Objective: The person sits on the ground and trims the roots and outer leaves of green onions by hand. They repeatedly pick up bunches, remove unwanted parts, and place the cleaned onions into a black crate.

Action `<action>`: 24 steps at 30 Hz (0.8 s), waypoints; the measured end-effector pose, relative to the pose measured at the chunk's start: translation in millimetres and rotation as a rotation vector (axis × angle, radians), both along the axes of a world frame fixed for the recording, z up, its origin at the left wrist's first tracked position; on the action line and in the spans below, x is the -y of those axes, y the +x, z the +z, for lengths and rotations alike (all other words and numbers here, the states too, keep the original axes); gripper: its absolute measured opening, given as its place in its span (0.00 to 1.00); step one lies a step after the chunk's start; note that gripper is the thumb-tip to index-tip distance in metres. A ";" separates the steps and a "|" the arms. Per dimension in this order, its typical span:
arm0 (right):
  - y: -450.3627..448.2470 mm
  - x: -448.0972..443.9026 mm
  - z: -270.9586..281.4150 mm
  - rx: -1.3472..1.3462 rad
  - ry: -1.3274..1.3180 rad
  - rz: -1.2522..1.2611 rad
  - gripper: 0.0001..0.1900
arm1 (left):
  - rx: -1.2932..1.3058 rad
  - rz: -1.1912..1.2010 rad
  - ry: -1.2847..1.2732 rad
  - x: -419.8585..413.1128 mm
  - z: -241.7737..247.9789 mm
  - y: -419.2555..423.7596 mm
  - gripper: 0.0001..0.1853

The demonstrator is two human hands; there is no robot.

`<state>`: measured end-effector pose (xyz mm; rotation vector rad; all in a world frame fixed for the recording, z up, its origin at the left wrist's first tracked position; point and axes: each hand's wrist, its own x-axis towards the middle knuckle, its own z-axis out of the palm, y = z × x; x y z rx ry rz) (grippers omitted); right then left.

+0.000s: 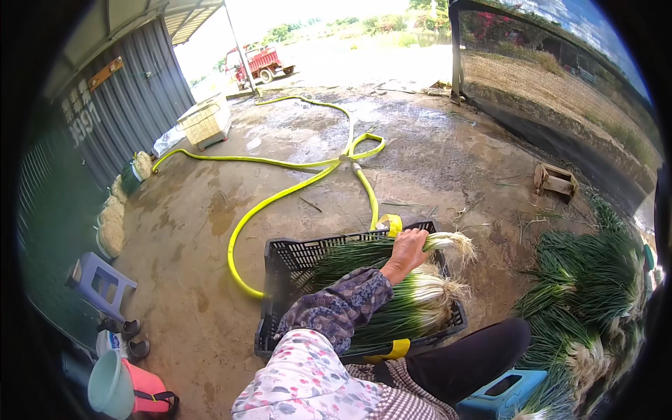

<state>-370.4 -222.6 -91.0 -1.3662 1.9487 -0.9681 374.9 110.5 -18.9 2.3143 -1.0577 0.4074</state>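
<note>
My right hand (407,253) is closed around a bunch of green onions (443,241) at the far right end of a black plastic crate (283,252). White bases and pale roots of that bunch stick out past the crate's rim. More green onions (420,302) lie in the crate, their roots towards the right and green tops towards the left. Yellow material (395,347) is wrapped at the crate's near edge, with another yellow piece (391,223) at its far edge. My left hand is out of view.
A yellow hose (252,212) loops over the wet concrete beyond the crate. Piled green onions (588,278) and a blue stool (504,391) are at right, near a small wooden stool (555,181). At left stand a purple plastic stool (102,283) and buckets (111,386).
</note>
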 end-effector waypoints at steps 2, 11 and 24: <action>-3.0 -0.5 -0.9 -0.014 -0.002 -0.022 0.17 | -0.005 -0.007 -0.003 7.7 -11.2 -2.5 0.17; -22.7 -5.6 -7.2 -0.043 0.010 -0.108 0.16 | -0.103 -0.042 0.115 25.6 -81.8 -16.4 0.19; -118.1 14.8 -60.6 0.226 -0.037 -0.175 0.17 | -0.145 -0.046 0.320 25.6 -123.6 -35.7 0.24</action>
